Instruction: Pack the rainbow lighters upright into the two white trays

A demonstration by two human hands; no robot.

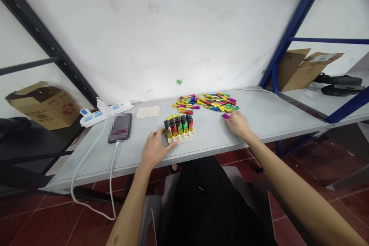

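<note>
You have two hands in view: one left hand (155, 148) and one right hand (236, 123). On one tabletop (201, 148) you have two white trays, one filled (188, 136) and one bare (148, 112). You can count five lighters (180, 127) in the front row; those behind overlap too much for an exact count. You have one purple piece (226, 116) at your fingers, and two clusters of shiny pieces (188, 103), too jumbled to number. There is one power strip (106, 112) and one dark, blurred device (120, 127).
</note>
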